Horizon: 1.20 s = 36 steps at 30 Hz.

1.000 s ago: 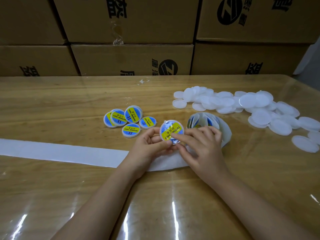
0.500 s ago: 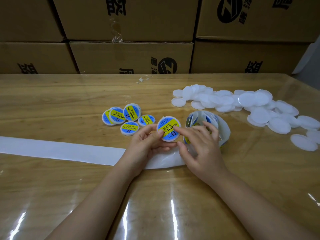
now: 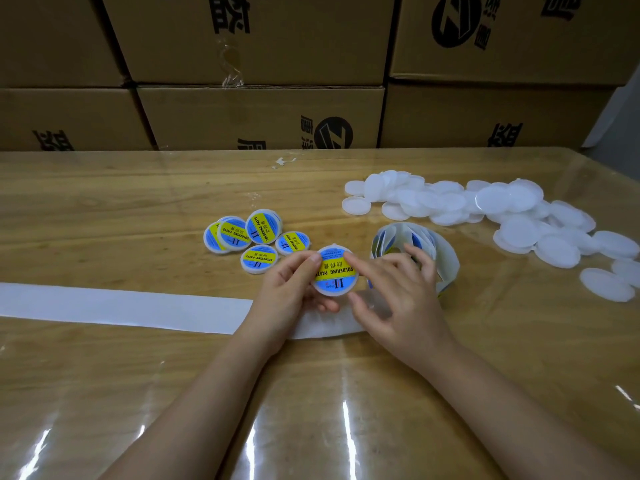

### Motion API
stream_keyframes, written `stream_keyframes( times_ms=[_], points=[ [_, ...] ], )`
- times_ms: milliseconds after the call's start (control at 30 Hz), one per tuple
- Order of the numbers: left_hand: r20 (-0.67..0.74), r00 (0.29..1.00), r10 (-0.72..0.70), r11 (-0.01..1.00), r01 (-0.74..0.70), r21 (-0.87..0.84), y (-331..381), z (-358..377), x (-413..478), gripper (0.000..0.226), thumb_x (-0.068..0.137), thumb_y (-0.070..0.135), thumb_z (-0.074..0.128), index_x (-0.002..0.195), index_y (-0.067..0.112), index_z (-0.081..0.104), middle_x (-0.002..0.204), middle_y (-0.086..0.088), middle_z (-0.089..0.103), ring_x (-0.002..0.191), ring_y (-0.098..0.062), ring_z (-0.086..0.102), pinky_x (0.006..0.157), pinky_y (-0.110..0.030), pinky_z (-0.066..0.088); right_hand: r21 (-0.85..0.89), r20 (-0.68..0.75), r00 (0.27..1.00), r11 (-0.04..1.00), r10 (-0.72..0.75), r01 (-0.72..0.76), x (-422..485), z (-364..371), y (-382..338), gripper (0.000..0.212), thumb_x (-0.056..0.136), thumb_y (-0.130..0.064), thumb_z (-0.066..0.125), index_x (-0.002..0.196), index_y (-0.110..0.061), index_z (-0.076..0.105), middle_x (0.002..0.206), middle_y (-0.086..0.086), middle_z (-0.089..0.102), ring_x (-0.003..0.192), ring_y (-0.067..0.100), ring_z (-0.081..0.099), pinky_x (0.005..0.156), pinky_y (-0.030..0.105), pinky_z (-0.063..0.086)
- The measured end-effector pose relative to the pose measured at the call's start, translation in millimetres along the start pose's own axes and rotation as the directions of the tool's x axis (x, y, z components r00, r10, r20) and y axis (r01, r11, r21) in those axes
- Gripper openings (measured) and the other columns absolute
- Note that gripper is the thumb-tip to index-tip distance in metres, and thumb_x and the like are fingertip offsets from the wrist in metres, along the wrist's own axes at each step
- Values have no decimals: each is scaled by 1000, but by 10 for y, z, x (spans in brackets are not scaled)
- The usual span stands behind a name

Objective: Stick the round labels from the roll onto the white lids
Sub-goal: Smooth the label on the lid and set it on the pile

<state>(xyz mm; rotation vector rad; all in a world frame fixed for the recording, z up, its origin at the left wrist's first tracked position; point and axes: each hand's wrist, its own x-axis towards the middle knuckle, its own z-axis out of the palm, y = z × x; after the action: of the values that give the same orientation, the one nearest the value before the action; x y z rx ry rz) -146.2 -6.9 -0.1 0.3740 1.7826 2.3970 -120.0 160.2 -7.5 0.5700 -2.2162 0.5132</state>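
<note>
My left hand [image 3: 289, 292] grips a white lid [image 3: 335, 271] by its left edge, thumb on top, just above the table. A round blue and yellow label covers the lid's face. My right hand [image 3: 398, 296] presses its straight index finger on the label's upper right part, the other fingers spread and relaxed. The label roll [image 3: 415, 252] stands loosely coiled right behind my right hand. Several labelled lids [image 3: 254, 237] lie in a cluster to the left of the held lid. A pile of bare white lids [image 3: 485, 211] spreads across the right side.
A long strip of white backing paper [image 3: 121, 306] runs from the left edge under my hands. The wooden table [image 3: 138, 188] has a glossy clear cover. Stacked cardboard boxes [image 3: 263, 112] stand along its far edge.
The lid has tilted so its labelled face points more toward me. My right index finger has slid across the label, and both hands have stayed in the same place.
</note>
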Motion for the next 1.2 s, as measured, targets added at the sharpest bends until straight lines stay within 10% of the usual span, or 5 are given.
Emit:
stream_keyframes(
  times_ms=[533, 800, 1100, 1200],
  points=[
    [-204, 971, 124, 985, -97, 141, 27, -102, 58, 7, 86, 14, 65, 89, 17, 70, 68, 2, 68, 54, -9, 59, 55, -18, 49, -27, 80, 995, 998, 56, -54, -3, -17, 7, 41, 86, -29, 52, 125, -20, 62, 100, -9, 67, 92, 16, 59, 104, 48, 30],
    [-618, 768, 171, 944, 51, 326, 59, -575, 160, 20, 90, 9, 54, 109, 12, 58, 74, -4, 67, 59, -11, 62, 68, -32, 52, -18, 108, 981, 987, 164, -163, 8, -45, 30, 35, 86, -29, 47, 111, -19, 69, 103, -6, 67, 98, 18, 62, 106, 41, 25],
    [-595, 761, 258, 799, 179, 575, 44, -527, 142, 33, 86, 14, 58, 118, 17, 50, 120, 1, 60, 95, -18, 62, 83, -36, 50, -10, 93, 980, 984, 178, -177, 9, -45, 25, 32, 86, -28, 47, 108, -20, 70, 100, -6, 66, 97, 18, 61, 104, 42, 26],
    [-464, 786, 409, 594, 156, 789, 32, -487, 118, 31, 86, 7, 54, 117, 9, 58, 121, -6, 57, 105, -25, 55, 90, -39, 44, -13, 96, 979, 983, 182, -181, 12, -51, 21, 32, 86, -27, 47, 107, -19, 70, 100, -5, 66, 98, 18, 62, 105, 41, 26]
  ],
)
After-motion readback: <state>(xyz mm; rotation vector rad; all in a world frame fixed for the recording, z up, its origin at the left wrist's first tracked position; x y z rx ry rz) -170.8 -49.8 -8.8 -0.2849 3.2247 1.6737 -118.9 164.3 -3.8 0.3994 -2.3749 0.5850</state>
